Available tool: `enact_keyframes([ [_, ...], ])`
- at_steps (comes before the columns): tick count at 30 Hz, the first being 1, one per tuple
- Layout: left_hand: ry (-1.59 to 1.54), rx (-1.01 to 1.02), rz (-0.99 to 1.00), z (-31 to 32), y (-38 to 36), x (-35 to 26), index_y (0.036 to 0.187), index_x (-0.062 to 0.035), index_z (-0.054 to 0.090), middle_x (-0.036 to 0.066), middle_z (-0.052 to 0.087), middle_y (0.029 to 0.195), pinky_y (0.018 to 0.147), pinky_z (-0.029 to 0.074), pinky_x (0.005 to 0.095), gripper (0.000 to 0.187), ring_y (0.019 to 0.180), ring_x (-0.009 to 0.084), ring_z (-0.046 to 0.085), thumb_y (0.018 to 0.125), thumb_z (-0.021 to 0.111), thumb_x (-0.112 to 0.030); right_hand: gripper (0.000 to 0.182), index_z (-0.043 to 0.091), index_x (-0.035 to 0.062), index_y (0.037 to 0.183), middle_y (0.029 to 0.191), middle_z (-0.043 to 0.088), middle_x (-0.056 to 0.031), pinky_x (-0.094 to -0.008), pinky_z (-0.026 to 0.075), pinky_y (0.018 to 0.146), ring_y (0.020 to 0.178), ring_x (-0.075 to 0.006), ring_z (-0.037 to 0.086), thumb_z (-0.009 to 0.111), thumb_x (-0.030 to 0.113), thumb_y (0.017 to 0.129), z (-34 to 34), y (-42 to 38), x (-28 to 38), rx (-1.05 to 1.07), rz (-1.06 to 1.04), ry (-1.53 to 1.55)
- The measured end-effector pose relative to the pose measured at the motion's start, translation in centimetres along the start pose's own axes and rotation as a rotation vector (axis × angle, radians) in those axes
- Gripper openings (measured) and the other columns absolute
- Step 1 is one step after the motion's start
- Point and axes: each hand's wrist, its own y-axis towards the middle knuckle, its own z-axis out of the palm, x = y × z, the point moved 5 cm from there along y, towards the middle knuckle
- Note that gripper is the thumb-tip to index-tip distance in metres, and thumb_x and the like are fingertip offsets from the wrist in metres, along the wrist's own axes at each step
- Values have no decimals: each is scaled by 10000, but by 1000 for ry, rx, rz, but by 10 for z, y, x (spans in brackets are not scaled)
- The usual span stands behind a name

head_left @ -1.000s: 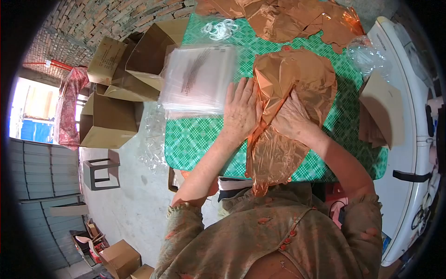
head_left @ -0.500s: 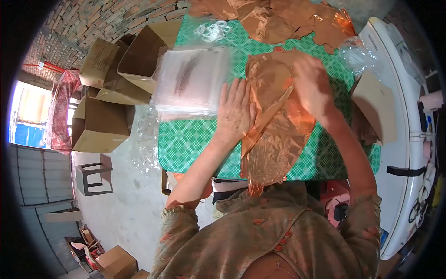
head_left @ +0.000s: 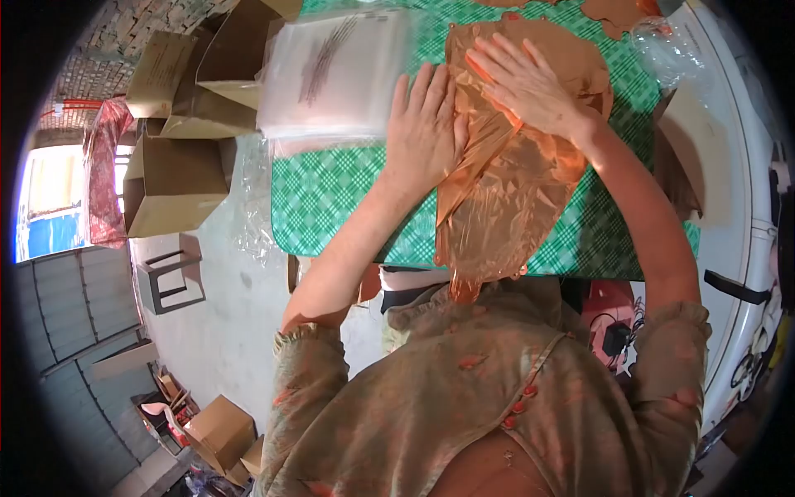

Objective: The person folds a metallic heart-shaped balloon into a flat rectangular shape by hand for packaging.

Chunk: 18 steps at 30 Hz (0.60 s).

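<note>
A flat, uninflated copper-coloured foil balloon [head_left: 513,199] lies creased on the table, its narrow tail hanging over the near edge. My right hand [head_left: 530,91] rests palm down across its upper part, fingers stretched out and pointing up and left. My left hand [head_left: 424,128] lies flat along the balloon's left edge, fingers extended, with the thumb side touching the foil. Just left of that hand is a stack of clear plastic bags [head_left: 331,74] with dark print on it.
A green checked cloth [head_left: 348,199] covers the table. Open cardboard boxes [head_left: 178,178] stand to the left, with a small grey stool frame [head_left: 172,273] on the floor below. Crumpled clear plastic [head_left: 667,50] and a white appliance [head_left: 737,190] are at the right. More copper foil [head_left: 621,12] lies at the far edge.
My right hand has gone from a blurred, curled pose at the balloon's right side to lying flat across it. The balloon's upper part now spreads wider to the right. The camera view has shifted.
</note>
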Motion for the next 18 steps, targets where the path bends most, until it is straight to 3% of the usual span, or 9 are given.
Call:
enact_keyframes([
  [3,7,-49,77,0,-3,-2,1500,40,571,179,518,1592,1277,273,541,606,1522,346,410,1020,574,-330,588,285,254,1718,1792,240,-10,-539,107,1342,1656,-263,173,292,480,1175,4,1,-2,-45,-10,12],
  [6,-3,31,115,-6,-14,-7,1559,-17,530,157,498,1627,1292,249,535,621,1550,334,383,1031,561,-342,589,289,250,1717,1792,240,-8,-540,104,1341,1658,-266,169,293,479,1175,6,0,-3,-44,-16,4],
  [14,-200,399,340,-50,-72,-30,1679,-121,378,102,366,1738,1336,155,538,676,1623,295,297,1093,513,-429,600,275,228,1719,1789,247,-29,-545,117,1335,1662,-274,154,294,477,1174,1,1,-1,-35,1,26],
  [18,-364,424,351,-62,-73,-28,1700,-107,325,133,314,1759,1336,149,540,775,1633,309,272,1068,524,-509,638,196,240,1743,1815,158,0,-512,26,1358,1677,-226,82,311,482,1164,-14,7,4,217,71,-33],
])
